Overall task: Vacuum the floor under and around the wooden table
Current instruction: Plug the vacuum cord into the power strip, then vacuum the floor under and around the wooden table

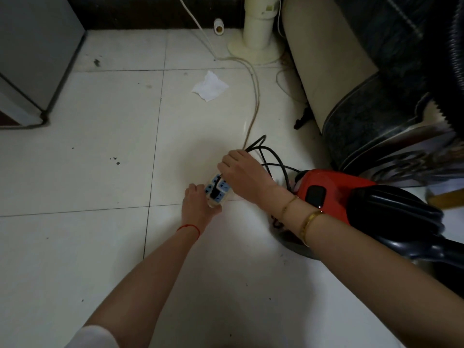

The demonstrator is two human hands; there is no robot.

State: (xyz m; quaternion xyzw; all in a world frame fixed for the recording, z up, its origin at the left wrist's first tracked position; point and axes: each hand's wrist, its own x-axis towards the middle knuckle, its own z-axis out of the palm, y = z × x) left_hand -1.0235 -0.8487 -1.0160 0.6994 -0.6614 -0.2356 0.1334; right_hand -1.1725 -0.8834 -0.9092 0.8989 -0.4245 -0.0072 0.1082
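Both hands are low in the middle of the picture, on a power strip (pixel 216 190) that lies on the white tile floor (pixel 75 172). The left hand (pixel 198 204) grips the near end of the power strip, with its fingers curled round the side to hold it down. The right hand (pixel 242 173) is above the strip and pinches a black plug (pixel 215 192) from the top. The plug sits in one of the blue sockets. How deep it goes in is hard to see, because the fingers cover it.

A black cord (pixel 272 156) loops on the floor just behind the right hand. It runs toward the red vacuum cleaner (pixel 326 192), which sits at the right, just beside the right wrist. The right arm hides part of the vacuum. A black ribbed hose (pixel 449 79) goes up the right edge and is cut off there.

A cream cord (pixel 253 81) runs from the strip up to the top of the picture. Near it lies a crumpled white tissue (pixel 210 86). A cream fan stand (pixel 258 33) is at the top middle. A grey cabinet (pixel 32 56) fills the upper left corner. A beige and dark piece of furniture (pixel 334 71) is in the upper right, partly blurred.

The left and lower parts of the floor are wide and open. The wooden table is not in view.
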